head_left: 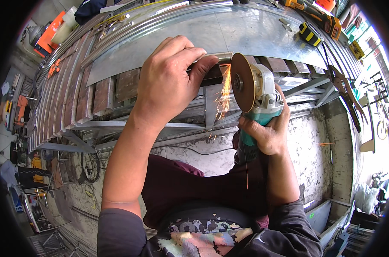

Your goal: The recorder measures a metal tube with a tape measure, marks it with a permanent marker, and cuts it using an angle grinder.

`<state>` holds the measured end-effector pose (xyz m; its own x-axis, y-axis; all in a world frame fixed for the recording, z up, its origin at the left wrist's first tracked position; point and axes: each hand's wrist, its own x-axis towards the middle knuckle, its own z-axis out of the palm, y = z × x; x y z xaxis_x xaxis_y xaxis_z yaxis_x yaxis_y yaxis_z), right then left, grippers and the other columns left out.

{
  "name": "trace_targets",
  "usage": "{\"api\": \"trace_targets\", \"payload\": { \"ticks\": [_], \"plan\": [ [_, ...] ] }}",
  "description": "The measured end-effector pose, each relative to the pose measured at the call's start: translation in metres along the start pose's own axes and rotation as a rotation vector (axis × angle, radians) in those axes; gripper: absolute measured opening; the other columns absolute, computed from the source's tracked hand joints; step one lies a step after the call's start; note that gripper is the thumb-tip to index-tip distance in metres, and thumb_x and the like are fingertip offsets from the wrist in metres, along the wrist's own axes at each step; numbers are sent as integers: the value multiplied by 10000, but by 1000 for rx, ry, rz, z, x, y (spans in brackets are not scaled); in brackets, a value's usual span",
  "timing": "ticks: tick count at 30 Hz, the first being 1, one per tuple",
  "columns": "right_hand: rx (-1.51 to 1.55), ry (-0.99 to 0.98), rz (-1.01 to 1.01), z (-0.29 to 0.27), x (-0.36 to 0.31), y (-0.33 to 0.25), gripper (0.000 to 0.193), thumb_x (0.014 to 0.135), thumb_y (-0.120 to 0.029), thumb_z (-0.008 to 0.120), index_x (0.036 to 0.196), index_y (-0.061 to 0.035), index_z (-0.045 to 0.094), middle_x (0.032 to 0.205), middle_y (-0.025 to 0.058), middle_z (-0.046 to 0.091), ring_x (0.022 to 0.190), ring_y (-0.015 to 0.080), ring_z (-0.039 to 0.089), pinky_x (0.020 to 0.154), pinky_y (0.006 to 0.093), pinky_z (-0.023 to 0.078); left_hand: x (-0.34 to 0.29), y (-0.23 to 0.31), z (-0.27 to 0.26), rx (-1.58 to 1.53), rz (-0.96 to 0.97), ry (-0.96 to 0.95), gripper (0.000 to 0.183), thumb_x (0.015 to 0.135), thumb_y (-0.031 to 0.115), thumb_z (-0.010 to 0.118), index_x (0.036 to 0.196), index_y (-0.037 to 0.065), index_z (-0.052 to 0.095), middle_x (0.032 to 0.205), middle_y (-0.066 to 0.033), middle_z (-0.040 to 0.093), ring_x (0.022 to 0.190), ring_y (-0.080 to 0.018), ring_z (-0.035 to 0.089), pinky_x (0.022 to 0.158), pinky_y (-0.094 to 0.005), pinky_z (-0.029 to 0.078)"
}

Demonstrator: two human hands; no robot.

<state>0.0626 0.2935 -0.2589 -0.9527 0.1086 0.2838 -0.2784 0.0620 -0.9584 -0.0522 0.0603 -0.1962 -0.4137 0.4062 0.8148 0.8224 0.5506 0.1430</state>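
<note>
My left hand is closed around a short shiny metal piece, with thumb and fingers pressed on it near the bench's front edge. Part of the piece is hidden by those fingers. In my right hand is a teal and silver angle grinder, held upright by its body. Its thin brown disc meets the end of the metal piece. Orange sparks stream down from that contact, and no guard shows over the disc.
A slatted metal workbench carries a thin metal sheet. To the right are a yellow and black tape measure, a yellow power tool and locking pliers at the edge. An orange-handled tool lies left. A cable runs below.
</note>
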Motion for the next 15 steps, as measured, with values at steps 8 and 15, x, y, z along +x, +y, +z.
{"api": "trace_targets", "payload": {
  "ticks": [8,15],
  "plan": [
    [-27,32,42,6,-1,-7,932,745,-54,886,1562,79,458,1324,162,728,1219,219,691,1090,383,542,1,0,-3,-8,2,-11,275,954,271,854,907,5,800,825,-81,695,767,-280,692,673,-413,569],
    [25,8,19,3,-1,-3,912,766,-43,876,1563,82,452,1314,163,731,1207,205,695,1079,372,545,2,0,-3,-33,16,-6,247,943,239,866,909,3,803,833,-86,712,772,-279,700,672,-410,571]
  ]
}}
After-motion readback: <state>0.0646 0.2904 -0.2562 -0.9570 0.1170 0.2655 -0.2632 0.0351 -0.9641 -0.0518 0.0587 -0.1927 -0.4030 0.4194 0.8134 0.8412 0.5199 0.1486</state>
